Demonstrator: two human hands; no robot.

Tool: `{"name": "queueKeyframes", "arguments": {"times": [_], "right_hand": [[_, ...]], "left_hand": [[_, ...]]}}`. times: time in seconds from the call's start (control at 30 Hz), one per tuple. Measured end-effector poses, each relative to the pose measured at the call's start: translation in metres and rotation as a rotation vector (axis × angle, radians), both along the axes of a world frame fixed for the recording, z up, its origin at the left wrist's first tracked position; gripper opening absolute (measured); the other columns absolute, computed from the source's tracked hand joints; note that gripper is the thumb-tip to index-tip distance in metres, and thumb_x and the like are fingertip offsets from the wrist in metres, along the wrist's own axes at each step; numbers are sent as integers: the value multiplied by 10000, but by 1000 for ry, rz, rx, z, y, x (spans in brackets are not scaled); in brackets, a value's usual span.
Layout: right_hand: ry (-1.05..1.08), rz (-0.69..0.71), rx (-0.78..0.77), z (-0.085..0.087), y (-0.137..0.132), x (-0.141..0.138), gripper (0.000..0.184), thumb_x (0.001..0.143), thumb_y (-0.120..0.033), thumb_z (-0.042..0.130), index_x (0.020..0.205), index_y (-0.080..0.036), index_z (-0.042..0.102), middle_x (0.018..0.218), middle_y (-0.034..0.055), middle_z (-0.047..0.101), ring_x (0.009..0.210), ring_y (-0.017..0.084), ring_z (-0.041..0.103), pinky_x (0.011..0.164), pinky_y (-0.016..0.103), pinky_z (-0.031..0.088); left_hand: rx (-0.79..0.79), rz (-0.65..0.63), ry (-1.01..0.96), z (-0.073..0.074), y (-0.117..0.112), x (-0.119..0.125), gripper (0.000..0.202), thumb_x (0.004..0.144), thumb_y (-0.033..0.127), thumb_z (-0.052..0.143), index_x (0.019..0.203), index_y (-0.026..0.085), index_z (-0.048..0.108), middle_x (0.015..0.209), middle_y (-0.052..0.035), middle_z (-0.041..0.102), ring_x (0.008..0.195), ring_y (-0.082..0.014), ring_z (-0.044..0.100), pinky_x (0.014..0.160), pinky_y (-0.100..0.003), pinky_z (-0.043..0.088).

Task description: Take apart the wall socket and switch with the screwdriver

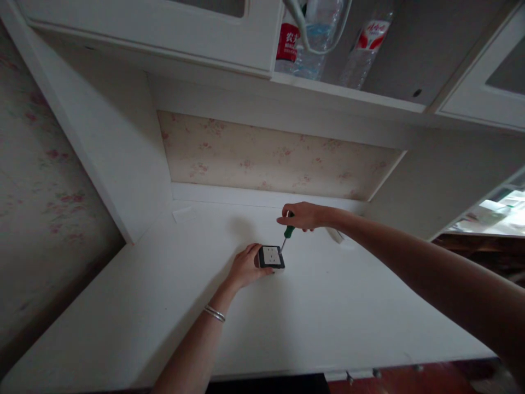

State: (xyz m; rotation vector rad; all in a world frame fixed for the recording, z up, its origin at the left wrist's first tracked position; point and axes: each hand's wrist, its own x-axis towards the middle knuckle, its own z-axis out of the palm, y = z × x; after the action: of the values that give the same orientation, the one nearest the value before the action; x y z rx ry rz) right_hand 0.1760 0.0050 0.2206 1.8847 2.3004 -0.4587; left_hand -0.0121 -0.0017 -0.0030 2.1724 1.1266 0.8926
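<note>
At frame centre, left hand (pixel 245 266) is gripping a wall socket (pixel 271 256) on the desk (pixel 328 306); right hand (pixel 301 215), fingers clamped, is pressing a green-handled screwdriver (pixel 287 234) against its edge.

A room in a home: faded floral wallpaper (pixel 270 158) fills the middle of the frame behind a white built-in bench (pixel 328 317). White glass-fronted cabinets (pixel 164 33) run along the top, and an open shelf (pixel 348 93) at upper centre holds plastic water bottles (pixel 311 49).
</note>
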Motion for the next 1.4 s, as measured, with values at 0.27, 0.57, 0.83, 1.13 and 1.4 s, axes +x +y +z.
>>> {"name": "queueKeyframes", "arguments": {"times": [0.27,0.57,0.83,1.13,1.4], "right_hand": [[13,158,137,-3,0,5,535,711,-273,645,1204,-155,477,1182,145,584,820,185,620,650,246,480],[-31,140,98,2,-1,3,432,720,-234,610,1137,-150,532,1132,133,624,740,169,641,612,243,476],[-12,115,37,-1,1,4,344,792,-287,543,1109,-155,565,860,85,697,590,150,640,597,261,480],[-57,67,-6,4,-23,3,382,888,-400,417,1120,-158,601,699,64,681,543,165,629,568,272,475],[-8,151,121,-4,-46,12,340,882,-364,442,1116,-179,604,1070,101,661,820,208,656,749,304,483]], "left_hand": [[1,-1,11,1,-1,-2,740,590,485,790,1235,254,513,1293,-59,527,1172,-263,509,981,-350,414],[-32,-2,0,5,-2,-2,758,580,475,798,1246,256,509,1285,-57,536,1159,-270,515,994,-358,399],[-44,1,-4,7,-4,-2,740,583,470,799,1232,254,516,1278,-60,538,1156,-270,520,984,-362,403],[-19,-7,-19,8,-5,-3,738,581,477,801,1227,260,520,1256,-52,547,1156,-261,513,981,-352,403],[-49,-6,-25,11,-8,-3,704,581,460,803,1204,272,535,1252,-45,547,1153,-262,516,979,-355,403]]}}
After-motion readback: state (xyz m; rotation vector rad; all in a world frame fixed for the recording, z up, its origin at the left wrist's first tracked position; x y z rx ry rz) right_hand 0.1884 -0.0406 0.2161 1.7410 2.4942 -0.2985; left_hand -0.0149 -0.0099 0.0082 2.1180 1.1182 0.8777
